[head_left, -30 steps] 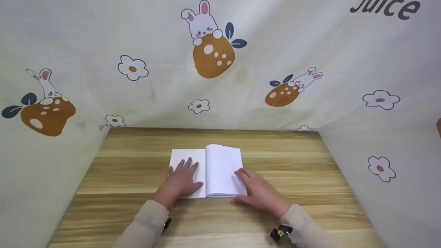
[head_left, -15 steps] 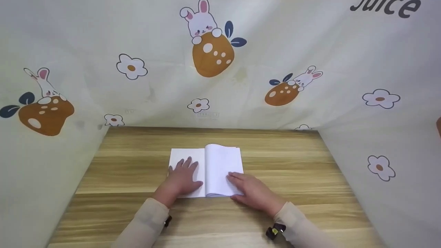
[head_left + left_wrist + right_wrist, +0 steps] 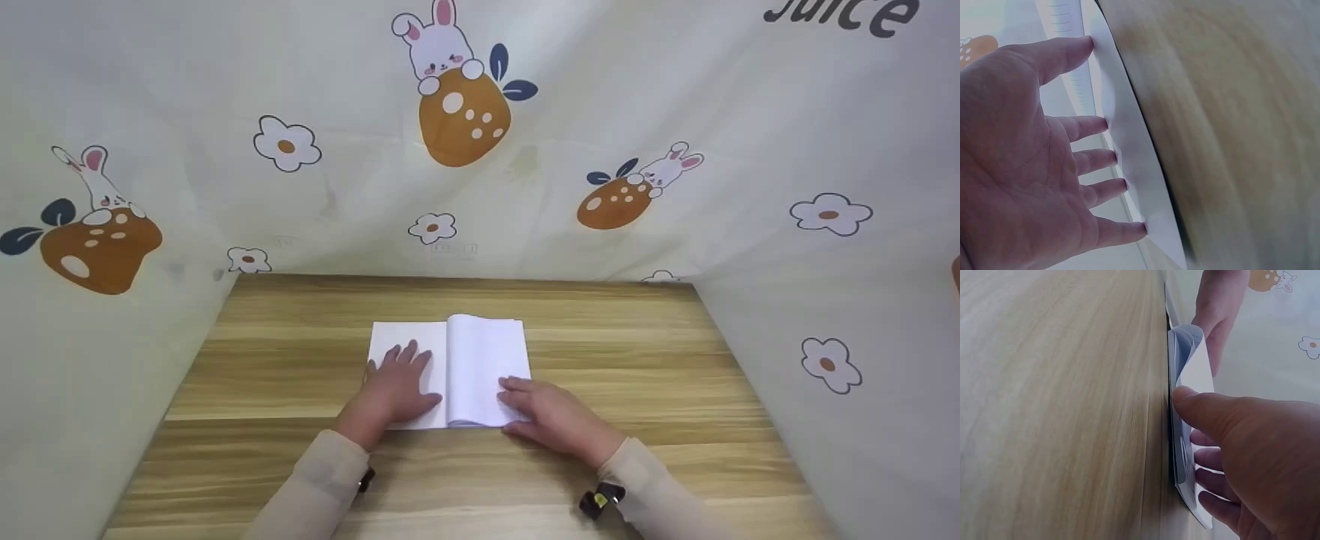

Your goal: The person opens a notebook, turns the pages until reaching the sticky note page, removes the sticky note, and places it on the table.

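Observation:
An open notebook (image 3: 480,360) with blank white pages lies on the wooden table. Its right-hand pages bulge up along the spine in a loose curve. My left hand (image 3: 397,386) rests spread on the left page (image 3: 386,335), and in the left wrist view its fingertips press the paper (image 3: 1129,135). On the lower right of the notebook, my right hand (image 3: 559,420) touches the top page with its fingers. Its thumb (image 3: 1190,399) lies at the near edge of the page stack in the right wrist view.
The wooden table (image 3: 300,307) extends around the notebook. Pale cloth (image 3: 360,195) printed with rabbits, brown fruit and flowers hangs at the back and both sides. Dark straps (image 3: 602,500) sit at the wrists over light sleeves.
My right hand has shifted left from the notebook's right edge onto the page, then settled slightly back. The raised pages lie a little flatter. My left hand stays in place.

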Demonstrator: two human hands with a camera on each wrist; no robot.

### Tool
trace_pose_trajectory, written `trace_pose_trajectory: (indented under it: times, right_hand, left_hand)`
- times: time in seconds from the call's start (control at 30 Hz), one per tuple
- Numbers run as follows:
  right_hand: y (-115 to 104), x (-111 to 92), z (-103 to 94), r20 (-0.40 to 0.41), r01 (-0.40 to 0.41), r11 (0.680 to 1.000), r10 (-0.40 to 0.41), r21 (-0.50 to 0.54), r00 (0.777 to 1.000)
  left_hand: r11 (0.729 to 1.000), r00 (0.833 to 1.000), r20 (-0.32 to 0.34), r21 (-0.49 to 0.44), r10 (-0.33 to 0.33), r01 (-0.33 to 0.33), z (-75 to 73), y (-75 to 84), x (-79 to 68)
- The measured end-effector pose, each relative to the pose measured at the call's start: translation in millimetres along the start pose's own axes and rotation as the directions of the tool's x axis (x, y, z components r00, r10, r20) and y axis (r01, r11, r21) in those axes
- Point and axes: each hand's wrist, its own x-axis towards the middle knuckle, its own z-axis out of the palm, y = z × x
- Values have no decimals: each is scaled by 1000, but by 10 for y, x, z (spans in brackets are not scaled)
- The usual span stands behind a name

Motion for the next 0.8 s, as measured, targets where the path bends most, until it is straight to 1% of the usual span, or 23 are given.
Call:
trace_pose_trajectory:
  times: [0.17, 0.27, 0.43, 0.6, 0.7, 0.8]
  right_hand:
    - [8, -10, -11, -9, 0, 1000, 0, 22, 1000]
    - [1, -22, -27, -29, 23, 999, -22, 24, 999]
    - [-13, -26, -36, -70, 72, 997, -73, -11, 995]
    - [-25, -28, -26, -101, 84, 996, -86, -25, 991]
    - [-22, -34, -15, -140, 103, 994, -106, -28, 984]
    - [-16, -48, -13, -197, 136, 990, -140, -34, 970]
  left_hand:
    - [1000, 1000, 2, 5, -5, 5, 9, -2, 6]
    - [1000, 1000, 7, 1, -9, 9, 8, 2, 6]
    - [1000, 1000, 12, -2, -16, 16, 12, 4, 5]
    - [1000, 1000, 9, 7, -12, 12, 12, 15, 1]
    - [1000, 1000, 7, 5, -12, 12, 5, 12, 3]
    - [1000, 1000, 6, 3, -13, 13, 5, 4, 8]
